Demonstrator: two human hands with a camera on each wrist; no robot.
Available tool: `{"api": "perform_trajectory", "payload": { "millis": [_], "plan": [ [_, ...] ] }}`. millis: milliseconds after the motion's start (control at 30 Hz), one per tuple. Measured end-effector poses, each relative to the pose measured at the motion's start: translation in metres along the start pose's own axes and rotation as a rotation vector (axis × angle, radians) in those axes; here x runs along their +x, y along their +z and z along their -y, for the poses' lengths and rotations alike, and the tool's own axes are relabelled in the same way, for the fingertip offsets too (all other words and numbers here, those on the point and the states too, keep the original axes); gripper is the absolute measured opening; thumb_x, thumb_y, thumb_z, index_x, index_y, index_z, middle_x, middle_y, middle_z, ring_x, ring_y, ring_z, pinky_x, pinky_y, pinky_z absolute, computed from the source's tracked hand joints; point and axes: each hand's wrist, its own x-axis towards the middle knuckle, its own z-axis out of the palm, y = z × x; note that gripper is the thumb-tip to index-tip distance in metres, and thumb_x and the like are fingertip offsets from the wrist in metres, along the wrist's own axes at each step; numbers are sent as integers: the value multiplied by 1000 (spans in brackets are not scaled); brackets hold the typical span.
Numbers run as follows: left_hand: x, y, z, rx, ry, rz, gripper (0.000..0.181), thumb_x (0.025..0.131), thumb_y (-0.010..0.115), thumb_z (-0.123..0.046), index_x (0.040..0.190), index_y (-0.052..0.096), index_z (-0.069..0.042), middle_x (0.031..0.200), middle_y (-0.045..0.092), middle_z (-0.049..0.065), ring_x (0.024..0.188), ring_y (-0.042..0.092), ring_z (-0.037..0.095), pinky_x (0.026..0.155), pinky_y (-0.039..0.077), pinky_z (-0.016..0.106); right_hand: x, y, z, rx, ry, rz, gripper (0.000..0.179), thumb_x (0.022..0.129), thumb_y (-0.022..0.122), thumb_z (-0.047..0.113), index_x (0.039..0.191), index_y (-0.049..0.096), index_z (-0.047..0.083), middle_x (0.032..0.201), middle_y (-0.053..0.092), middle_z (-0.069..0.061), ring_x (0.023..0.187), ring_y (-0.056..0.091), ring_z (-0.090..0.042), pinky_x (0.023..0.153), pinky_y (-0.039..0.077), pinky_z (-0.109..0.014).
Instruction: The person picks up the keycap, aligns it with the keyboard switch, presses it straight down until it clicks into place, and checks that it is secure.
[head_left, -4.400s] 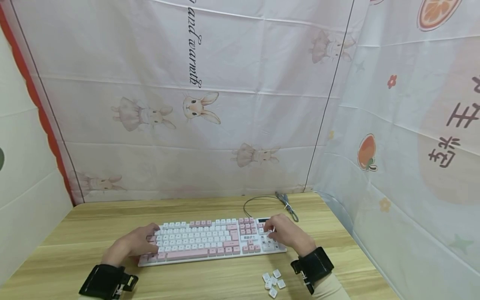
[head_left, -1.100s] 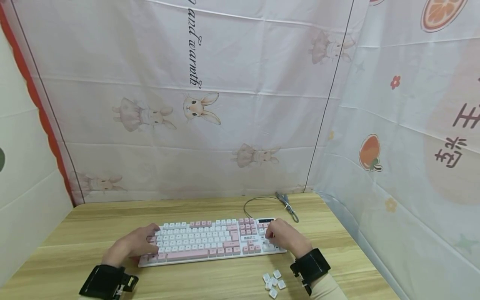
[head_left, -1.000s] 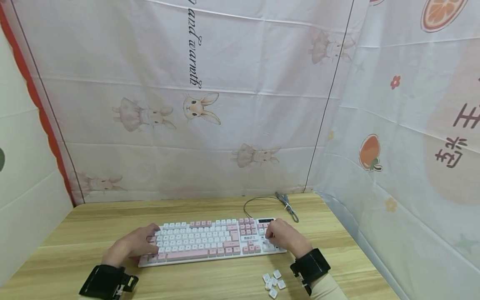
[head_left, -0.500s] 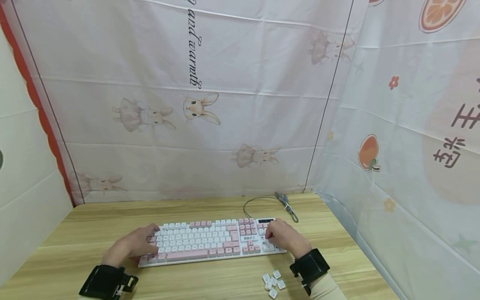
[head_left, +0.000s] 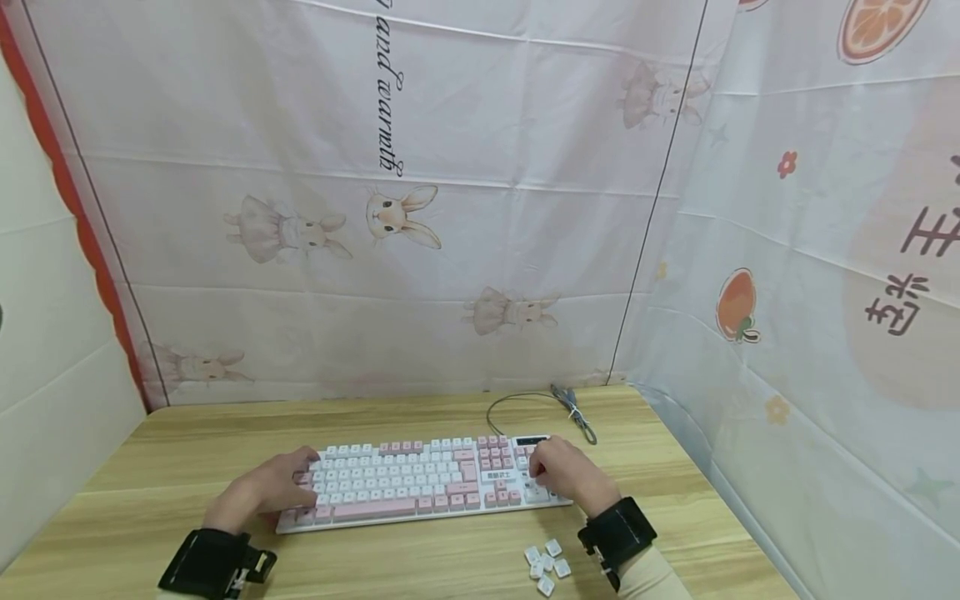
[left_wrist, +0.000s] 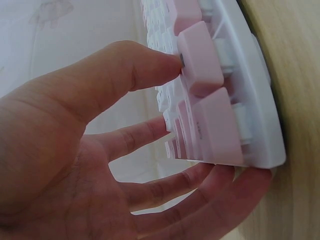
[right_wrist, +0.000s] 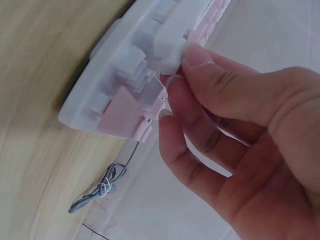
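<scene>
A white and pink keyboard lies on the wooden table. My left hand holds its left end. In the left wrist view, the thumb presses a pink key, and the other fingers reach round the side edge. My right hand is over the number pad at the right end. In the right wrist view, its thumb and fingers pinch at a white keycap, with bare switches close by. Several loose white keycaps lie in front of the keyboard's right end.
A grey cable, bundled with a white tie, lies behind the keyboard's right end. Printed cloth hangs behind the table and along its sides. Each wrist wears a black strap.
Compared with the oldest frame, the right hand's fingers have drawn in closer together over the number pad. It has barely shifted in the last second. The left hand and loose keycaps have stayed put.
</scene>
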Motion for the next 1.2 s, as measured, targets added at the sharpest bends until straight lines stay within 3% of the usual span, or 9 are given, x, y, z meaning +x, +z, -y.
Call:
{"api": "perform_trajectory", "payload": {
  "millis": [267, 533, 700, 867, 1067, 1200],
  "plan": [
    [1, 1, 1, 17, 8, 6, 66, 85, 76, -18, 142, 48, 1, 142, 51, 37, 109, 55, 38, 76, 53, 44, 1, 1, -1, -5, -4, -18, 15, 81, 78, -6, 82, 80, 9, 84, 75, -1, 76, 62, -8, 72, 55, -29],
    [1, -1, -1, 62, 13, -1, 65, 85, 77, -20, 140, 49, 1, 141, 54, 35, 118, 57, 40, 95, 49, 57, 3, 5, -3, -8, 4, -41, 16, 79, 79, -5, 79, 79, 11, 80, 73, 3, 73, 59, -7, 70, 53, -28],
    [1, 0, 0, 61, 13, 4, 64, 85, 77, -20, 139, 49, 1, 140, 54, 36, 110, 56, 37, 87, 51, 51, 2, 5, -4, 0, 11, -50, 17, 78, 79, -6, 77, 79, 11, 79, 73, 2, 72, 59, -6, 68, 53, -27],
    [2, 1, 1, 69, 21, 3, 64, 85, 77, -21, 139, 49, 1, 140, 55, 35, 115, 58, 39, 90, 51, 54, 1, 3, -3, -16, -26, -63, 19, 78, 76, -9, 75, 79, 9, 79, 74, 2, 71, 58, -6, 67, 53, -25],
    [3, 1, 2, 41, 15, 3, 65, 84, 77, -19, 140, 49, 0, 140, 54, 36, 114, 57, 39, 82, 53, 47, 1, 2, -1, 7, -47, -76, 24, 80, 72, -12, 70, 76, 9, 71, 64, 5, 65, 47, -6, 62, 43, -22],
    [4, 0, 2, 51, 9, 9, 64, 86, 77, -21, 140, 49, 0, 140, 54, 35, 112, 57, 37, 84, 52, 48, 2, 3, 0, 14, -47, -80, 25, 80, 71, -13, 69, 75, 9, 72, 64, 5, 65, 47, -6, 62, 43, -22]
  ]
}}
